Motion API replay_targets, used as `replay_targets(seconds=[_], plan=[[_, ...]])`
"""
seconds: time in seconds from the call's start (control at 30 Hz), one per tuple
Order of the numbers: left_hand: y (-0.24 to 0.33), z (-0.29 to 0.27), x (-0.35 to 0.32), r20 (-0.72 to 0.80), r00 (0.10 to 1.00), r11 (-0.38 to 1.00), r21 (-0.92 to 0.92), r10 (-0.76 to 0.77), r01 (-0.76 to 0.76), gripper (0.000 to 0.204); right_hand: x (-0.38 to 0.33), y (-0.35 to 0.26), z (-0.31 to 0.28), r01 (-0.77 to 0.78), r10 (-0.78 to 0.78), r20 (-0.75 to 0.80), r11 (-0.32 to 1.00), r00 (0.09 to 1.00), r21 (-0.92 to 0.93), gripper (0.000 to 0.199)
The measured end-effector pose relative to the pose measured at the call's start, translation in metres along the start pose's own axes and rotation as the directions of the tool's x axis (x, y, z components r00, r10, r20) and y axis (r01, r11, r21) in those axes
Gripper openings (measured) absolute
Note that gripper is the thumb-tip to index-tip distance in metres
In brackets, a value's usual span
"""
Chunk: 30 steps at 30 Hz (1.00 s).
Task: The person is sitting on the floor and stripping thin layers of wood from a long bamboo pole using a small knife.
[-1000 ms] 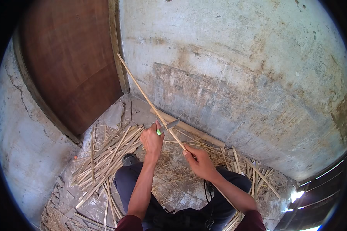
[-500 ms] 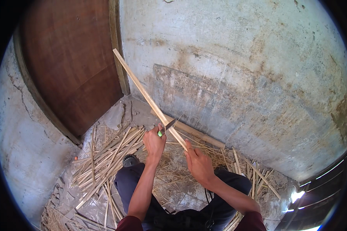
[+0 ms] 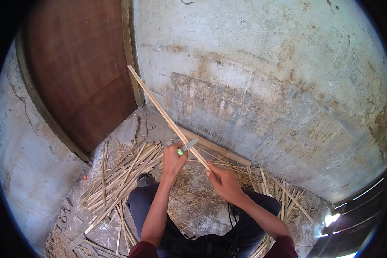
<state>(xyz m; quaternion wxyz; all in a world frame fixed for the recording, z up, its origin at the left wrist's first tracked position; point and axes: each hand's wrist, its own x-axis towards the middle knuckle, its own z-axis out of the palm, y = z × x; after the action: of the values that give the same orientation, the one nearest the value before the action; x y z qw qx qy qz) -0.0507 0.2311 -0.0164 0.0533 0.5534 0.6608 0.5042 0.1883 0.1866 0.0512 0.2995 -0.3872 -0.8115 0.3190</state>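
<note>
A long pale split-bamboo strip (image 3: 156, 101) slants from my right hand (image 3: 226, 185) up and away to the left. The fingers of that hand are wrapped round its near end. My left hand (image 3: 174, 160) is closed on a knife (image 3: 192, 143) with a bright green handle end. The blade lies across the strip, a short way beyond my right hand, and a thin curled shaving stands up by its tip. Most of the knife handle is hidden in my fist.
A heap of bamboo strips (image 3: 120, 174) lies on the floor to the left, and more strips (image 3: 288, 200) lie at the right. A thick pole (image 3: 219, 149) rests along the foot of the stained wall (image 3: 262, 86). A brown door (image 3: 79, 64) stands at far left.
The strip's far end has dropped slightly and its lit face has turned. The knife blade has tilted and shows brighter. Both hands have shifted only a little.
</note>
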Motion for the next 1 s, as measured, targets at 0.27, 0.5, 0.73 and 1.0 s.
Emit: replay_targets(seconds=[0.27,0.5,0.73,1.0], plan=[[-0.007,0.007,-0.006,0.041,0.997,0.994,0.093,-0.066,0.062,0.029,-0.007,0.0,0.011,0.106,-0.11,-0.043,0.99,0.993,-0.094,0.051],[-0.008,0.011,-0.007,-0.145,0.981,0.977,0.153,-0.127,0.149,0.026,0.0,-0.022,0.008,-0.004,0.004,0.013,1.0,1.0,0.011,0.048],[0.003,0.007,-0.001,-0.212,0.971,0.977,0.153,-0.112,0.146,0.019,0.002,-0.01,0.016,-0.136,0.117,0.071,0.909,0.991,0.394,0.045],[0.002,-0.001,0.0,-0.186,0.978,0.969,0.205,-0.098,0.136,0.019,-0.008,-0.023,0.023,0.093,-0.138,-0.088,0.916,0.987,-0.39,0.054]])
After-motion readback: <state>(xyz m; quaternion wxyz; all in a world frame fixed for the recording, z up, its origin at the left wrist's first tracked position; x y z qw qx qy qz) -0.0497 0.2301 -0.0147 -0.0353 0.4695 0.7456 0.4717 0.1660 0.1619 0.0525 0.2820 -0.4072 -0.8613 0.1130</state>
